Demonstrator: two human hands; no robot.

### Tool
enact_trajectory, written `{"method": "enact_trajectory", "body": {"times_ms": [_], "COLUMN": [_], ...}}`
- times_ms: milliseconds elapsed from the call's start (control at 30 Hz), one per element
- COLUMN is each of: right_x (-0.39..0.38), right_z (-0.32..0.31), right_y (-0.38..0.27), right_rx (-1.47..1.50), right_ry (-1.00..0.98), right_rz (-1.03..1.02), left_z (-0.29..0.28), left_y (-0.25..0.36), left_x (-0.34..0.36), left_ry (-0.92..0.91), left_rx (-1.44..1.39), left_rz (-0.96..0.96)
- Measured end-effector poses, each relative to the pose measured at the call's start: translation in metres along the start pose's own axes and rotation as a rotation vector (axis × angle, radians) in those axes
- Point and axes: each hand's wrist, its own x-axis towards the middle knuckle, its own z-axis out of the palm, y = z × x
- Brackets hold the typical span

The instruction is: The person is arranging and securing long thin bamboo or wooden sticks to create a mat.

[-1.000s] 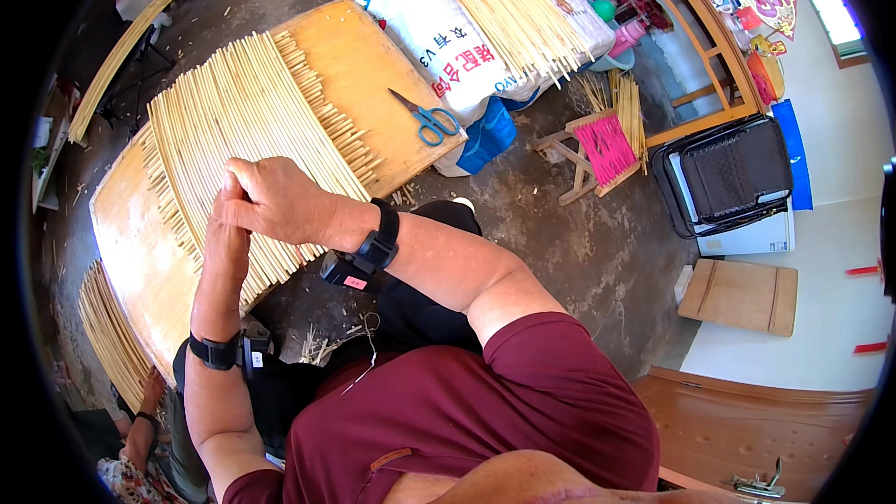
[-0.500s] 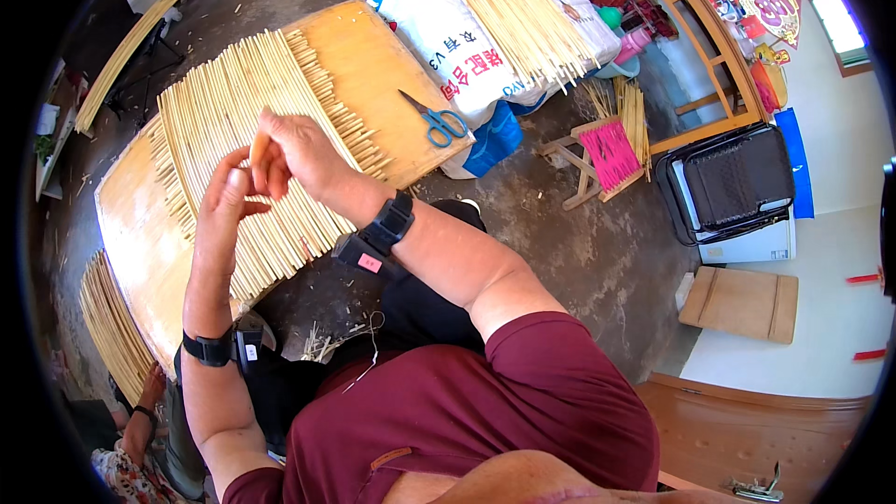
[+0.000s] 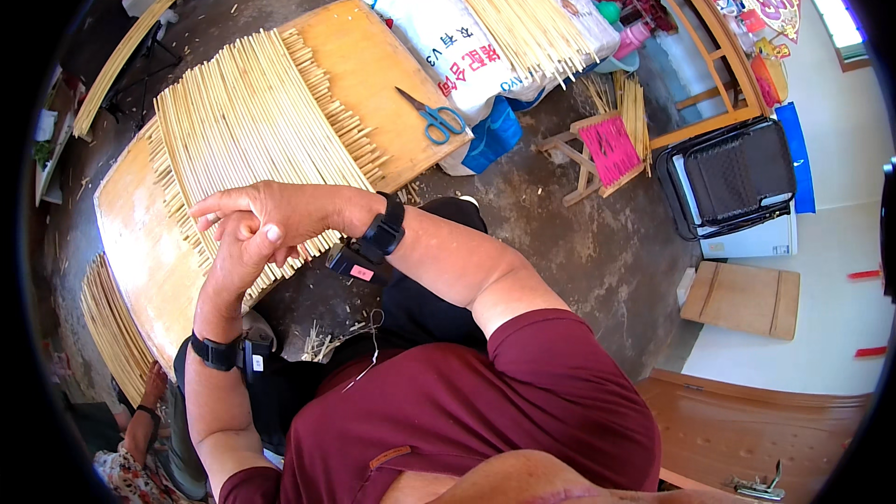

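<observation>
My right hand (image 3: 280,207) crosses over my left hand (image 3: 237,259) above the near edge of a mat of pale sticks (image 3: 252,117). Some of the right hand's far-side fingers stretch leftward, while its thumb side bends down against the left hand. On my left hand the thumb stands up and the fingers curl in, partly covered by the right. The two hands touch; anything pinched between them is hidden or too thin to see. The mat's sticks lie side by side on a light wooden board (image 3: 359,33).
Blue-handled scissors (image 3: 441,121) lie on the board's right part. More sticks (image 3: 518,19) rest on a white printed sack (image 3: 415,14) beyond. Right of these stand a small pink-seated stool (image 3: 609,149) and a folded black chair (image 3: 733,182). Another person's hand (image 3: 156,381) is beside a stick bundle (image 3: 114,327) at lower left.
Both hands have come down toward me from over the mat. The right hand has turned over and now crosses on top of the left, with some fingers stretched leftward.
</observation>
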Motion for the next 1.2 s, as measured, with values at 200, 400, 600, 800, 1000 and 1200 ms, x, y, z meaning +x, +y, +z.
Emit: {"method": "enact_trajectory", "body": {"times_ms": [200,400,600,800,1000,1200], "right_x": [0.002,0.003,-0.002,0.002,0.002,-0.004], "right_z": [0.006,0.010,0.008,-0.008,-0.003,-0.007], "right_y": [-0.002,-0.006,-0.021,-0.020,-0.013,-0.025], "right_rx": [0.309,0.432,0.479,0.902,-0.162,-0.615], "right_ry": [0.036,0.015,-0.075,0.114,0.507,0.060], "right_rz": [-0.020,-0.116,-0.228,-0.307,-0.005,0.314], "left_z": [0.001,0.003,0.014,-0.011,-0.028,-0.012], "left_y": [0.005,0.004,0.037,0.033,0.008,0.008], "left_x": [0.000,-0.004,-0.012,-0.008,0.015,0.006], "left_ry": [-0.061,-0.178,-0.207,-0.121,0.522,0.239], "left_rx": [-0.076,-0.095,-0.325,-0.552,0.268,0.508], "left_rz": [0.003,0.026,0.241,0.419,0.349,0.207]}}
